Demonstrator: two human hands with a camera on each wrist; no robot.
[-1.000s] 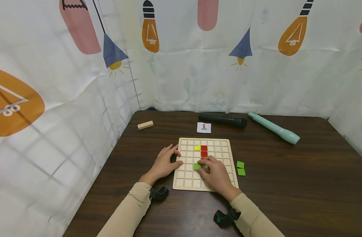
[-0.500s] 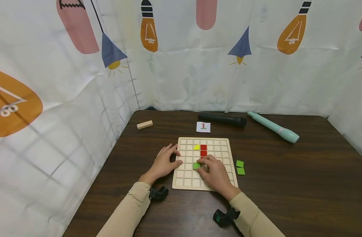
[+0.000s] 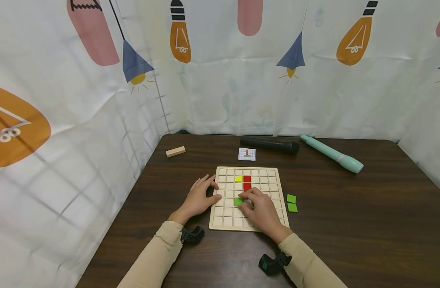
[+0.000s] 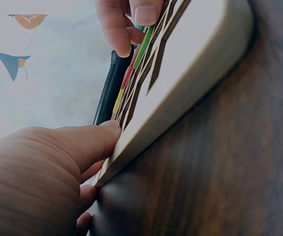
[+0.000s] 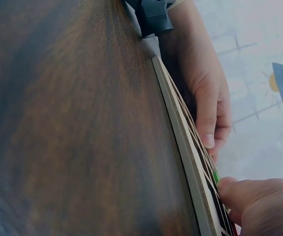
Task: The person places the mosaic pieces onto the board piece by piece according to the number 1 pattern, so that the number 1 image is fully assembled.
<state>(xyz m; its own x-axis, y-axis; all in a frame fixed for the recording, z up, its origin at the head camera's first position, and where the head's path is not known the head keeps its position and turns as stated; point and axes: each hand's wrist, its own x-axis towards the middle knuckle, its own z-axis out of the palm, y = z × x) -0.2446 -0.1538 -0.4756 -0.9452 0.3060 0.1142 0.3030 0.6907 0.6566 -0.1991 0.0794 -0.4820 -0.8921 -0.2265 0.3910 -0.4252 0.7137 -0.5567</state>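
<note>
My right hand [image 3: 260, 210] lies on the wooden grid board [image 3: 274, 185], fingers curled down, thumb and fingertips pinching a green tile [image 3: 238, 201] that sits in a cell near the board's middle, at about ten o'clock from my knuckles. From the right wrist view I see only the thumb tip [image 5: 230, 189] pressed against a sliver of green at the board's surface. My left hand [image 3: 200, 198] rests at the board's left edge, nine o'clock from the green tile, fingers fairly straight: the thumb lies along the board's rim and the fingertips touch the top face near the edge. It holds nothing; it just steadies the board. The left wrist view shows that thumb [image 4: 90, 142] flat against the board's side.

At twelve o'clock from the green tile stand two red tiles [image 3: 247, 182], one above the other, with a yellow tile [image 3: 239, 179] just beside the upper one, on its left. Off the board, at three o'clock, two more green tiles [image 3: 292, 203] lie on the dark table [image 3: 349, 224], close together. Beyond the board, at twelve o'clock, lies a small pattern card [image 3: 247, 154]; past it a black cylinder [image 3: 270, 145] and, at one o'clock, a mint-green one [image 3: 331, 155]. A wooden block [image 3: 175, 151] lies at eleven o'clock.
</note>
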